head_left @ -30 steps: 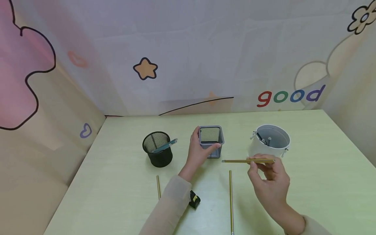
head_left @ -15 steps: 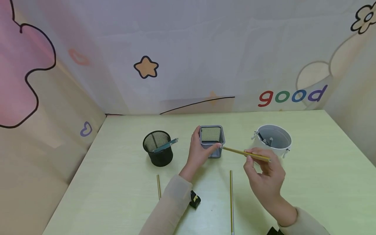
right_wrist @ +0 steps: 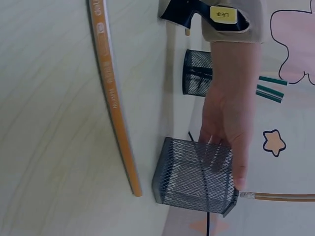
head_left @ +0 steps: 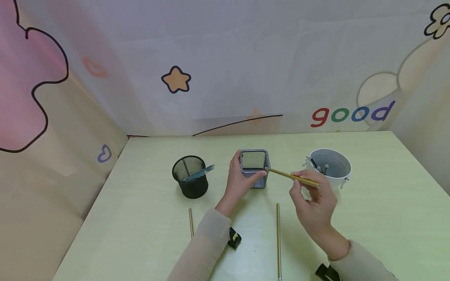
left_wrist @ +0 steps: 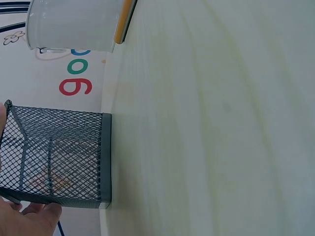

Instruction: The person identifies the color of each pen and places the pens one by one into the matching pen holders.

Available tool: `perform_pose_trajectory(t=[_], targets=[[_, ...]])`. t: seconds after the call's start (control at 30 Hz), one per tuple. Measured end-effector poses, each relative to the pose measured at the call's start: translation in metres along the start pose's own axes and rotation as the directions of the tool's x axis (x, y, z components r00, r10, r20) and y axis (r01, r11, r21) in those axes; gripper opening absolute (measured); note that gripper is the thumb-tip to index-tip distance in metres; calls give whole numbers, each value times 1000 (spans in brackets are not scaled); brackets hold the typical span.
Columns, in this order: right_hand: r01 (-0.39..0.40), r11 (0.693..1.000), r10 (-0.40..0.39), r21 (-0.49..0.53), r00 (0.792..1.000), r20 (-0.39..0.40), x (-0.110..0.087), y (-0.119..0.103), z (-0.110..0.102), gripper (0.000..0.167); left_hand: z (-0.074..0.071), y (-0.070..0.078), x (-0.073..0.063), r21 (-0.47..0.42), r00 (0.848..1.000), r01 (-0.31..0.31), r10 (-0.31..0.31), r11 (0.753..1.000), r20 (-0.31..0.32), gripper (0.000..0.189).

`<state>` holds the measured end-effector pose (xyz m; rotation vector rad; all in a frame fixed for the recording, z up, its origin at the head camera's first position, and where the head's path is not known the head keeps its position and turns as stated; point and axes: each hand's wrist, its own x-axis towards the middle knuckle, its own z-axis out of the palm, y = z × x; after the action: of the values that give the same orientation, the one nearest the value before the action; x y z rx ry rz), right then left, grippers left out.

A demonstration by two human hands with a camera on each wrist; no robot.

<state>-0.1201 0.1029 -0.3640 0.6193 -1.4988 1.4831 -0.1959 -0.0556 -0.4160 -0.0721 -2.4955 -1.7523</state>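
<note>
My left hand (head_left: 238, 185) grips a square grey mesh pen holder (head_left: 259, 183), with the thumb along its near side at the rim. In the left wrist view, the holder's mesh wall (left_wrist: 59, 157) stands close at the left, fingertips against it. The fingers and thumb of my right hand (head_left: 316, 210) pinch a yellow pencil (head_left: 286, 175), which slants up to the left. Its far end is right at the holder's rim, beside the left thumb. In the right wrist view, the pencil's metal-coloured end (right_wrist: 247, 195) also appears beside that thumb.
A round black mesh pen holder (head_left: 194, 189) with teal pencils stands left. Behind my right hand is a white bucket (head_left: 338, 180) holding a few dark and grey items. One pencil (head_left: 279, 238) lies between my arms; another (head_left: 191, 221) lies left, partly behind the left sleeve.
My right hand has moved left and slightly away from me. The pencil has gone from level to slanted, its far end now at the pen holder's rim. The left hand keeps its grip.
</note>
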Motion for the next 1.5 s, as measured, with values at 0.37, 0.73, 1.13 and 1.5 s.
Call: perform_pose_trajectory(t=[0.37,0.73,1.13,1.5], targets=[[-26,999,27,-20,999,30,-9,12,4,17,0,1,1,1,1000,-7,7,1000,-3,101],[-48,994,56,-102,995,80,-12,14,3,24,1,1,1,11,1000,-8,8,1000,-7,100],[-46,978,66,-201,993,94,-16,25,1,27,2,-1,2,-7,1000,-13,13,1000,-9,100],[-83,959,110,-269,990,86,-17,33,3,21,1,-3,2,5,1000,-14,14,1000,-13,100]])
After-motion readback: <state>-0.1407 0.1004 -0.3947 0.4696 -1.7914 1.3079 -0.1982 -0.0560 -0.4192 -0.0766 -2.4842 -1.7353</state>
